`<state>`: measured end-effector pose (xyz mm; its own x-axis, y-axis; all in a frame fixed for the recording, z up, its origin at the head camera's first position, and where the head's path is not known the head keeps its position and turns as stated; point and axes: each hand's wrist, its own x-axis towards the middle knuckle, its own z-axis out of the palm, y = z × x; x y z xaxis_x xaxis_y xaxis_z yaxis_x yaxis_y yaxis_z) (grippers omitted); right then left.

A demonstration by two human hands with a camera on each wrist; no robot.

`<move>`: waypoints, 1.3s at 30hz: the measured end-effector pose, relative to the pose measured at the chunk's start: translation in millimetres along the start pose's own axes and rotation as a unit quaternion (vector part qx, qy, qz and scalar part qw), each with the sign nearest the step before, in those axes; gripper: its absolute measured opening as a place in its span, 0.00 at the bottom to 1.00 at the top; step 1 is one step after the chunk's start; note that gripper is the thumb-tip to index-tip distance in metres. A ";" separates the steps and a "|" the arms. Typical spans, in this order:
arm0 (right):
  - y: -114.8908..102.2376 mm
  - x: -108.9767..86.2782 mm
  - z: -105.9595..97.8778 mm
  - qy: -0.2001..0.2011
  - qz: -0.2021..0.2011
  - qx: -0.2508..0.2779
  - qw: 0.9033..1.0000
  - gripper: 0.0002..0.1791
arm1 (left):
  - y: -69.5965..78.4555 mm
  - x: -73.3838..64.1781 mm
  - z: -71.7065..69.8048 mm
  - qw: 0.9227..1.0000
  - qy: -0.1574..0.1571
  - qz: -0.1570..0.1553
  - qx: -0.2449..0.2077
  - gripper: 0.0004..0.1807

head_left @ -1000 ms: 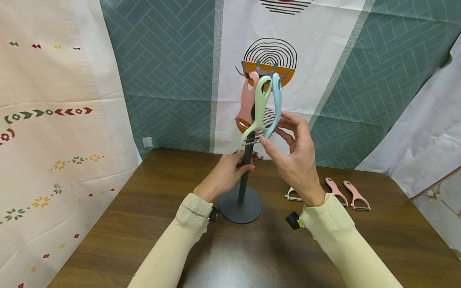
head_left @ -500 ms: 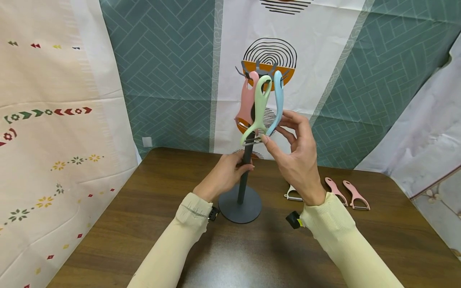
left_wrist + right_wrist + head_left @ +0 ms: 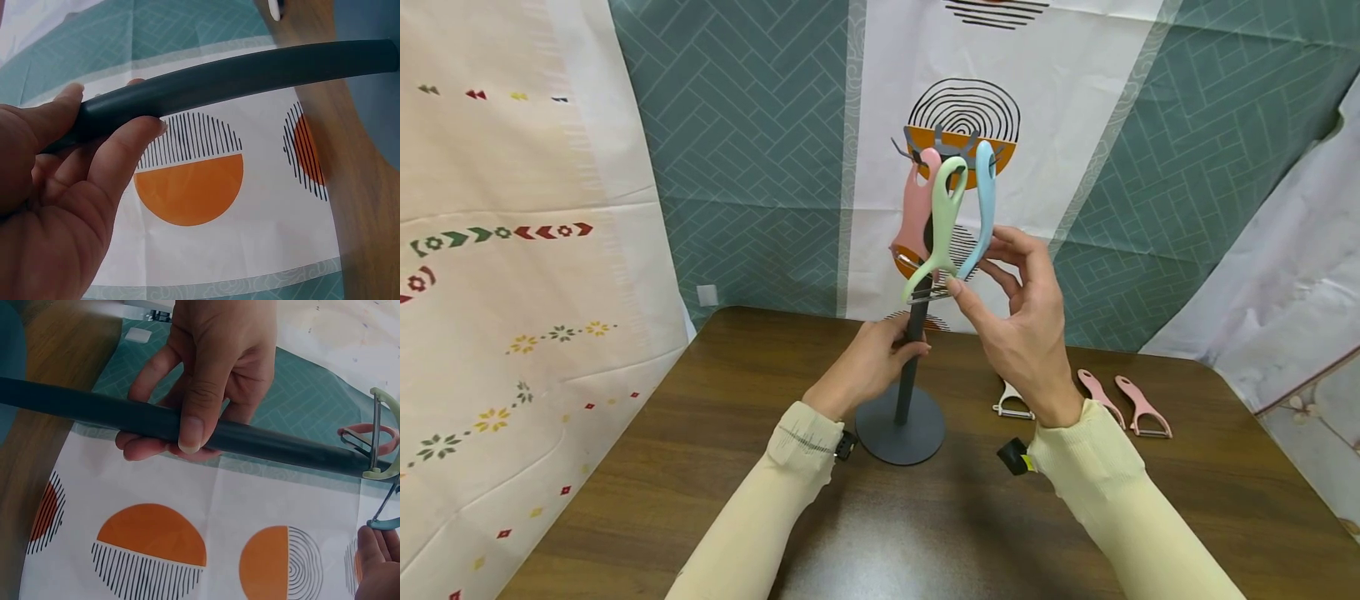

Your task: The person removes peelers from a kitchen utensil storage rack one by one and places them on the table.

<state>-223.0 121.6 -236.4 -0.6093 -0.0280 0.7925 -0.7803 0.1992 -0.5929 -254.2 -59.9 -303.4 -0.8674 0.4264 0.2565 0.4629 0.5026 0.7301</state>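
Observation:
My left hand [image 3: 865, 367] grips the dark post [image 3: 907, 392] of an upright stand, thumb and fingers around it. At the top of the stand, a pink peeler [image 3: 917, 208] and a green peeler [image 3: 943, 221] hang by their handle holes, blades down. My right hand [image 3: 1028, 329] pinches the lower end of a light blue peeler [image 3: 986, 204]. The blue handle's top is beside a hook on the right; whether that hook passes through its hole, I cannot tell. In the right wrist view, fingertips touch the blue peeler's head [image 3: 386, 524] near the green one.
The stand's round base [image 3: 900, 446] rests on a brown wooden table [image 3: 685, 467]. To the right lie a white peeler [image 3: 1012, 404], partly behind my right wrist, and two pink peelers, one [image 3: 1138, 404] farther right. A patterned cloth [image 3: 760, 167] hangs behind the table.
My right hand has shifted slightly right and up with the blue peeler, widening the gap between its handle and the green peeler. My left hand and the stand have stayed in place.

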 end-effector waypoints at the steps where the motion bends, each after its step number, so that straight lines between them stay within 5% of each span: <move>1: -0.1 0.3 -0.3 0.002 -0.001 0.002 1.000 0.35 | 0.1 0.2 0.2 1.000 -0.001 0.000 0.000 0.07; 39: 6.9 -8.4 -22.9 0.015 0.008 -0.021 1.000 0.36 | -1.7 0.1 1.8 1.000 0.011 0.002 -0.015 0.07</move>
<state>-220.0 145.6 -243.9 -0.6171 0.0054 0.7869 -0.7630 0.2405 -0.6000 -254.7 -59.3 -305.8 -0.8694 0.4113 0.2736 0.4612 0.4772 0.7481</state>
